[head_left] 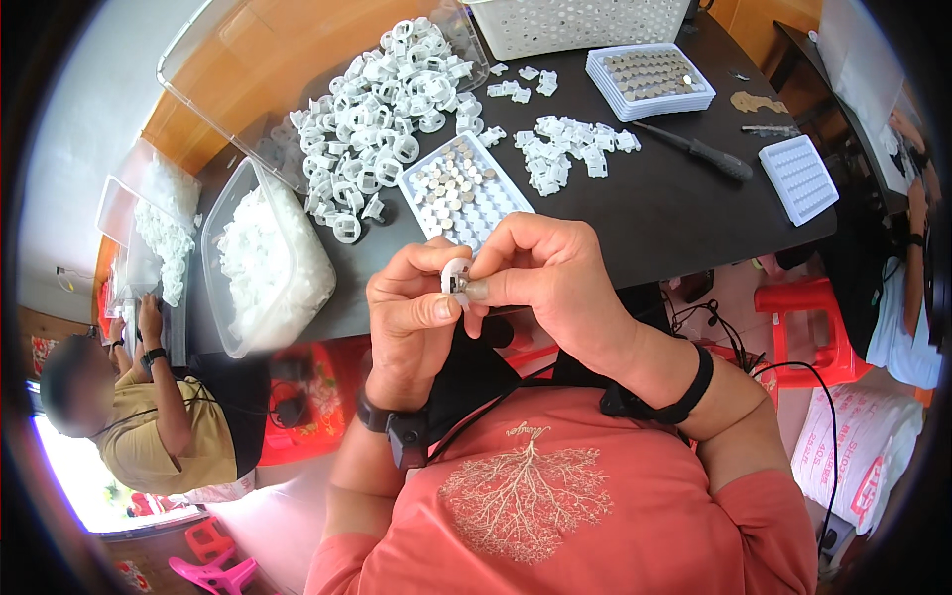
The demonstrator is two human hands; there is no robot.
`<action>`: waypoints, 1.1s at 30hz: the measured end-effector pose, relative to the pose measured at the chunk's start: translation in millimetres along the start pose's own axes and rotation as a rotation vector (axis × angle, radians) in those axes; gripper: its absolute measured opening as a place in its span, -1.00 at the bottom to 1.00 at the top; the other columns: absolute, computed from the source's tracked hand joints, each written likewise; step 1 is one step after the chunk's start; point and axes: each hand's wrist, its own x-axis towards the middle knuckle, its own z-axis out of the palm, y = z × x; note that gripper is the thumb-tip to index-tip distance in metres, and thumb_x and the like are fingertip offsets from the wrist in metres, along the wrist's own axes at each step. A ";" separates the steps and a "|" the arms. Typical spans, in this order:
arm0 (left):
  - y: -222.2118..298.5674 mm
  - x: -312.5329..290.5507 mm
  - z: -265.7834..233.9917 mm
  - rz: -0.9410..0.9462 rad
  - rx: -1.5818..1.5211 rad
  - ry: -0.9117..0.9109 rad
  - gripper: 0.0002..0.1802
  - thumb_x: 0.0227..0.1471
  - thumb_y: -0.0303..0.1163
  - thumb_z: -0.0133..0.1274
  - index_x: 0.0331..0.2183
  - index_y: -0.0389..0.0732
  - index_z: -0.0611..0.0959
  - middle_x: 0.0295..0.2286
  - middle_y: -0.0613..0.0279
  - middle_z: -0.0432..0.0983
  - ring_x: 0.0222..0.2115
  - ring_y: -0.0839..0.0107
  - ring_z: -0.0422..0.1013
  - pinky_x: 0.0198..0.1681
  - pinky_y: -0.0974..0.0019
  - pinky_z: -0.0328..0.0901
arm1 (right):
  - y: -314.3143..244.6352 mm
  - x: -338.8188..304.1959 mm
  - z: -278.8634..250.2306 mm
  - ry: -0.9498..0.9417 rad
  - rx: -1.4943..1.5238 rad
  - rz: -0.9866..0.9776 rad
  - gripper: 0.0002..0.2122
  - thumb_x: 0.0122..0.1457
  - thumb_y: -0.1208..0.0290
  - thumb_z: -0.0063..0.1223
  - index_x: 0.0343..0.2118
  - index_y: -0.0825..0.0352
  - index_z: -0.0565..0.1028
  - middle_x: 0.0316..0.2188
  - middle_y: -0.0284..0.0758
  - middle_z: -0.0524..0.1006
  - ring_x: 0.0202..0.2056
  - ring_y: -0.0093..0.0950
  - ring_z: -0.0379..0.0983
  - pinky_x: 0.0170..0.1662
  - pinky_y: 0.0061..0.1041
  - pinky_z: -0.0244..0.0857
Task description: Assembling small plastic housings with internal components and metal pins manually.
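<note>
Close in front of my chest, over the table's near edge, my left hand (pixel 409 312) is closed around a small white round plastic housing (pixel 453 274). The thumb and fingers of my right hand (pixel 555 273) pinch at its right side, where a bit of metal shows. Whether that metal is a separate piece between the right fingertips is hidden. Just beyond both hands lies a white tray (pixel 508 201) partly filled with small silver discs (pixel 448 188). A big heap of white ring-shaped housings (pixel 372 119) spreads behind and to the left of it.
Flat white clips (pixel 565 149) lie right of the tray. Farther right are stacked trays (pixel 650 104), a black-handled screwdriver (pixel 709 152) and another tray (pixel 798 178). A clear bin (pixel 268 263) of white parts stands left, a white basket (pixel 580 28) behind. Other people sit at both sides.
</note>
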 end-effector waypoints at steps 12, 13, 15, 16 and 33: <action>-6.8 0.8 5.5 0.015 -0.036 -0.008 -0.62 -0.08 -0.51 0.30 -0.15 -0.35 0.63 -0.35 0.07 0.53 -0.43 0.25 0.53 -0.51 0.35 0.44 | -16.8 7.7 -2.8 -0.028 -0.004 0.142 -0.88 0.08 0.66 0.16 -0.41 0.39 0.42 -0.52 -0.31 0.52 -0.53 -0.49 0.55 -0.49 -0.60 0.34; -7.1 0.1 7.1 0.019 -0.039 -0.006 -0.62 -0.08 -0.51 0.30 -0.15 -0.35 0.63 -0.35 0.07 0.53 -0.43 0.25 0.53 -0.51 0.35 0.44 | -18.5 7.8 -3.7 -0.031 -0.009 0.145 -0.88 0.08 0.66 0.16 -0.41 0.39 0.42 -0.52 -0.31 0.52 -0.53 -0.49 0.55 -0.49 -0.60 0.34; -6.3 -1.7 10.8 -0.008 -0.061 0.024 -0.62 -0.07 -0.52 0.29 -0.14 -0.33 0.63 -0.35 0.06 0.54 -0.41 0.25 0.53 -0.51 0.35 0.44 | -21.3 7.4 -5.5 -0.017 -0.054 0.184 -0.87 0.04 0.65 0.18 -0.41 0.37 0.43 -0.53 -0.33 0.52 -0.55 -0.53 0.52 -0.51 -0.65 0.25; -7.0 -1.7 10.4 -0.005 -0.063 0.026 -0.62 -0.07 -0.52 0.29 -0.14 -0.33 0.63 -0.35 0.06 0.54 -0.41 0.25 0.53 -0.51 0.35 0.44 | -21.6 7.6 -5.5 -0.019 -0.057 0.187 -0.87 0.04 0.65 0.18 -0.41 0.37 0.43 -0.53 -0.33 0.52 -0.55 -0.53 0.52 -0.51 -0.65 0.25; -6.8 0.1 8.6 -0.021 -0.138 0.005 -0.56 -0.03 -0.50 0.28 -0.06 -0.32 0.59 -0.27 0.01 0.57 -0.37 0.28 0.53 -0.46 0.32 0.44 | -8.0 1.0 -11.8 -0.040 -0.483 -0.297 -0.78 0.09 0.69 0.15 -0.19 0.42 0.47 -0.48 -0.42 0.47 -0.48 -0.70 0.47 -0.45 -0.65 0.36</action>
